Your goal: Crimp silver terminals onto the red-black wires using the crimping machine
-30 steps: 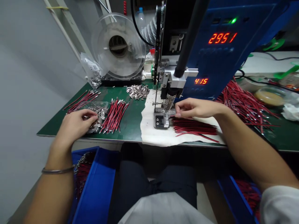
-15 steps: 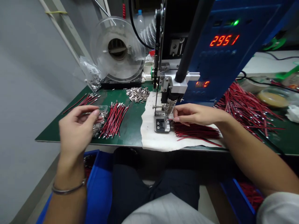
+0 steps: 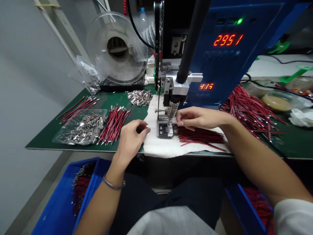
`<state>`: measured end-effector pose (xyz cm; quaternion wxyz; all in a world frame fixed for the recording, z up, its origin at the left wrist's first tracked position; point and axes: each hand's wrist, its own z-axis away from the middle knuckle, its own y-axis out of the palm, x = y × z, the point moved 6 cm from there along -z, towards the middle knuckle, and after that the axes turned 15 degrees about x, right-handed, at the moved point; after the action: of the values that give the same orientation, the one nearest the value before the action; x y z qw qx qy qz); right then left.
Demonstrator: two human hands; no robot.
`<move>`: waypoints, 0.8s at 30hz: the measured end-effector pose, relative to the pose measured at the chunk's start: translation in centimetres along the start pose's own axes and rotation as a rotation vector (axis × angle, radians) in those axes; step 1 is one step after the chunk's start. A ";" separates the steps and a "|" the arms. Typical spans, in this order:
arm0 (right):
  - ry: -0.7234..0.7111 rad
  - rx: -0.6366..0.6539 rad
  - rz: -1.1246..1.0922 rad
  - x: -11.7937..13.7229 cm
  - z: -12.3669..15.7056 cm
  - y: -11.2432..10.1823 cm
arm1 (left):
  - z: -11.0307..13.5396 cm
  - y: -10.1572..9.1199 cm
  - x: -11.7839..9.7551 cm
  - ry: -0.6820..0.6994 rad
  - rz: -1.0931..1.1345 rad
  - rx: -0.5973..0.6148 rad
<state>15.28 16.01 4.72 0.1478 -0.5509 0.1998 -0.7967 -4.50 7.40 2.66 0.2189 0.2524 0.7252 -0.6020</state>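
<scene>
My right hand (image 3: 201,118) pinches a thin red wire (image 3: 174,123), its end at the small metal fixture (image 3: 165,130) beneath the soldering head (image 3: 172,109). Just left of that fixture, over the edge of the white cloth (image 3: 156,147), is my left hand (image 3: 129,138). Its thumb and forefinger are pressed together; whatever is between them is too small to make out. A neat row of red-and-black wires (image 3: 200,135) lies under my right hand. To the left of my left hand are a bundle of metal-tipped wires (image 3: 114,125) and an open plastic bag of small metal parts (image 3: 85,129).
A blue machine (image 3: 220,65) with red digits rises behind the fixture. A loose pile of small metal parts (image 3: 140,98) and a clear spool (image 3: 97,49) are behind on the left. A wire heap (image 3: 249,111) lies right. Blue bins (image 3: 95,182) stand below the table edge.
My left hand has moved right, from over the bag of metal parts to beside the fixture. My right hand stays at the fixture. The lower display now reads 415.
</scene>
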 end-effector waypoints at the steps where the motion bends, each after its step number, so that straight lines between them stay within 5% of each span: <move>1: -0.007 0.013 0.027 0.1 0.1 0.0 | 0.1 -0.1 0.1 -0.014 -0.001 -0.010; 7: 0.015 0.051 0.080 0.1 0.5 0.0 | 0.7 -0.7 1.1 -0.077 0.013 -0.108; 18: 0.044 -0.049 -0.023 0.3 0.1 -0.4 | 0.4 -0.3 0.8 -0.009 -0.028 0.045; 24: 0.064 -0.106 0.033 0.8 0.1 -0.4 | 0.9 -0.6 0.4 -0.072 0.271 -0.103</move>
<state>15.13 16.02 5.63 0.1250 -0.5288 0.2552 -0.7998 -5.15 6.46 2.74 0.3365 0.3147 0.7063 -0.5375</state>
